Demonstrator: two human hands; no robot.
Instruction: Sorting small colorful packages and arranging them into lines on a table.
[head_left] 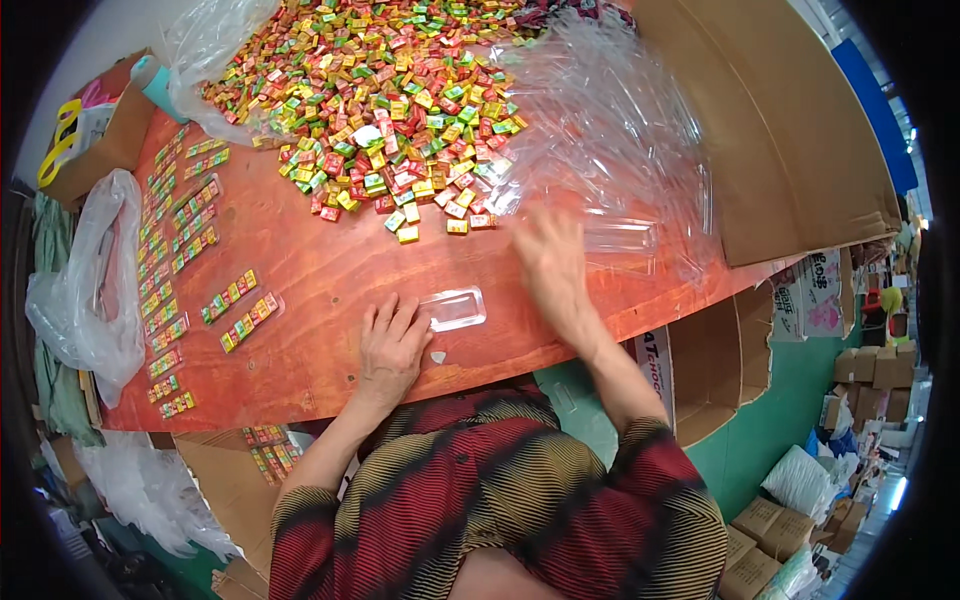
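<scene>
My left hand (391,345) lies on the red table with its fingers spread, the fingertips at the left end of a clear plastic tray (456,309). That tray is a shallow rectangle with nothing in it. My right hand (550,258) reaches forward over the table and is smeared by motion, so its fingers are hard to make out. It is nearest to the front edge of the large pile of small wrapped boxes (400,120) in red, yellow and green, and to a heap of clear plastic trays (610,140). A small whitish scrap (438,357) sits beside my left hand.
Filled trays of small boxes (250,320) stand in rows on the left of the red table (320,385). A clear plastic bag (100,280) hangs at the left edge. A big cardboard sheet (770,130) rises at the right, with an open carton (710,360) below the edge.
</scene>
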